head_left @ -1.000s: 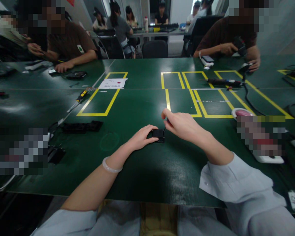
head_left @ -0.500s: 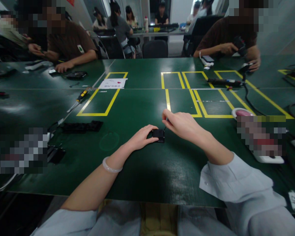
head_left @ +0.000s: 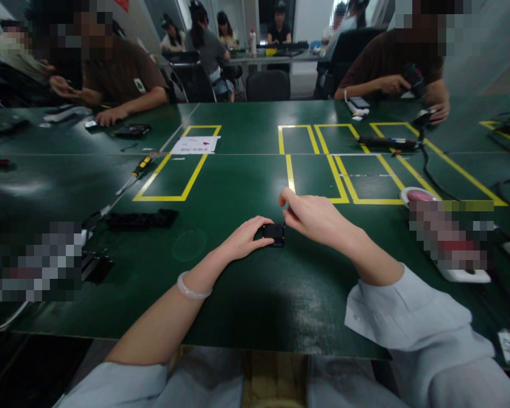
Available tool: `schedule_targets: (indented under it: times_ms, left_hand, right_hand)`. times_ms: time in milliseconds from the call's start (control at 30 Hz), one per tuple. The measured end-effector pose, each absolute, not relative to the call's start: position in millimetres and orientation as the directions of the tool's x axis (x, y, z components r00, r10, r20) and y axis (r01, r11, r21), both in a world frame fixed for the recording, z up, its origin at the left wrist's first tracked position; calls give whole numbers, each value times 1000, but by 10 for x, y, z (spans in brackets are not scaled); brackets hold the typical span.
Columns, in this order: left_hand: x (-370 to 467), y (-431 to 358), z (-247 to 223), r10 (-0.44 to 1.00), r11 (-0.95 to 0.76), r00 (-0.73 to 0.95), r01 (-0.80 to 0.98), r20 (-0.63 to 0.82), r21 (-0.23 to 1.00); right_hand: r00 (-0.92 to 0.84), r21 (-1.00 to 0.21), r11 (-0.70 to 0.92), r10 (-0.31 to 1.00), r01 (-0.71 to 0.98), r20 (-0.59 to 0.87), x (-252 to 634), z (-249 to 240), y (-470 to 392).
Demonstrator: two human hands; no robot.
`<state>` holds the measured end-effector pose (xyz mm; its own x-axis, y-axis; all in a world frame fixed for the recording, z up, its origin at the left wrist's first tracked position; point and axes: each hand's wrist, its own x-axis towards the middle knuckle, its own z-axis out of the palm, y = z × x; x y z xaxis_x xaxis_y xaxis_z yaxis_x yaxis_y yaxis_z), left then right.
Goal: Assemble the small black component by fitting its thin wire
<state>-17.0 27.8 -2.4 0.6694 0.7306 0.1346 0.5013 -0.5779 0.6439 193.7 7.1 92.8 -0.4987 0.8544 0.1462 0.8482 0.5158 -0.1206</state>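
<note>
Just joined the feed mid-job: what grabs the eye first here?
At centre, the left hand pinches a small black part on the green table, the right hand touching its far edge. Yellow boxes are taped beyond, and a screwdriver lies to the left.

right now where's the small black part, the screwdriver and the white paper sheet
small black part (head_left: 274,234): head view, its top face
screwdriver (head_left: 140,166): head view, its handle
white paper sheet (head_left: 194,144): head view, its middle

Dim overall, underexposed. Soft overhead glare on glossy green table (head_left: 238,187), strongest at far left. Dark shadow pooled at near edge. Wide-angle bending toward frame edges; background slightly soft.
</note>
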Motion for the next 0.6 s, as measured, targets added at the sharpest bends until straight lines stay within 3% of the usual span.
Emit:
schedule_targets:
  times_ms: [600]
  left_hand:
    - [-177, 280, -47, 730, -580, 670, 503, 136, 641]
  right_hand:
    - [-490, -70, 505, 857, 860, 161, 1934, 917, 85]
